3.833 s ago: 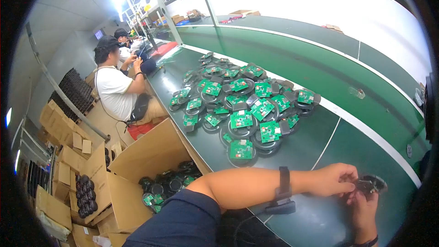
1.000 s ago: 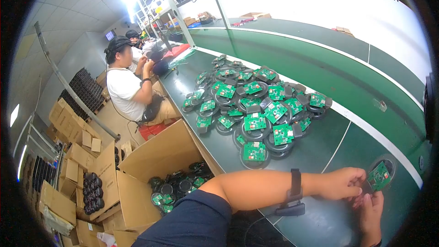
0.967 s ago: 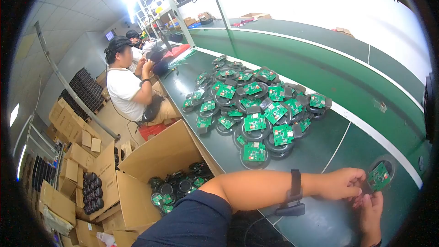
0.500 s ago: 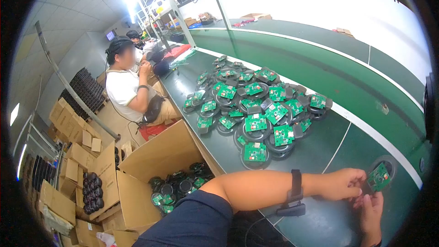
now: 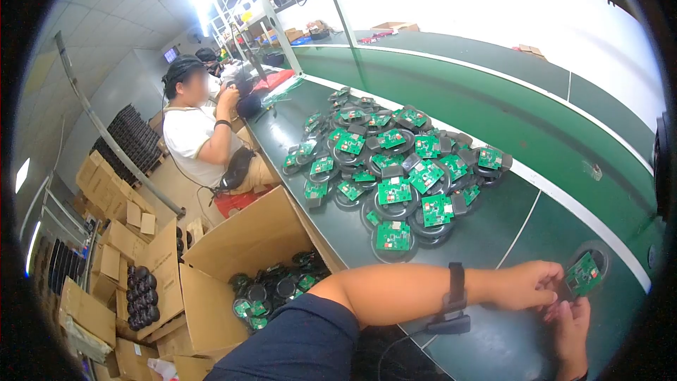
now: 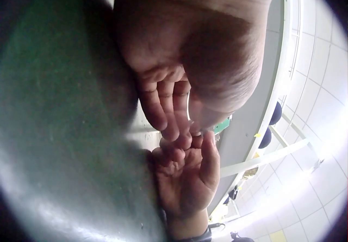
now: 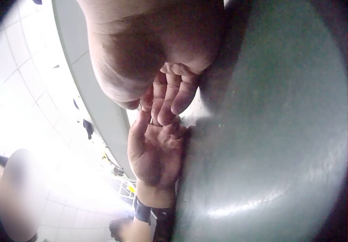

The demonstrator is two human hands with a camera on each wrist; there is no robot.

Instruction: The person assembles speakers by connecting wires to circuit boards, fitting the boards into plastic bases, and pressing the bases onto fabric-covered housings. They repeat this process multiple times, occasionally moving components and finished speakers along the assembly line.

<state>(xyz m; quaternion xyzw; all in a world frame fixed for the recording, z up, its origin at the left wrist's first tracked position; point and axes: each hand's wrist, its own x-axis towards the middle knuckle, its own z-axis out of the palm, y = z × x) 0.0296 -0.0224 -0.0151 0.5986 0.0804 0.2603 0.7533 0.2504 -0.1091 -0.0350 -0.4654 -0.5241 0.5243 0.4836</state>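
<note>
A green circuit board [image 5: 584,274] lies over a round, dark, see-through ring [image 5: 599,254] at the right of the head view. My left hand [image 5: 523,286] pinches the near-left edge of this piece with curled fingers. From below, my right hand [image 5: 575,324] holds the near edge, thumb uppermost. The fingertips of both hands almost meet there, low over the bench. In the left wrist view only a green sliver of the board [image 6: 222,125] shows past the left thumb. Fingers hide the held edge in both wrist views.
A heap of similar green boards on round rings [image 5: 393,190] covers the bench's middle. A cardboard box [image 5: 240,240] of more such parts stands below the left edge. A seated person [image 5: 201,127] works farther along. A green strip with a white edge [image 5: 564,215] borders the bench's far side.
Since the oldest frame, the held piece has turned from its dark side so the green board faces up. Over the last second both hands stay nearly still; the seated person's arms shift.
</note>
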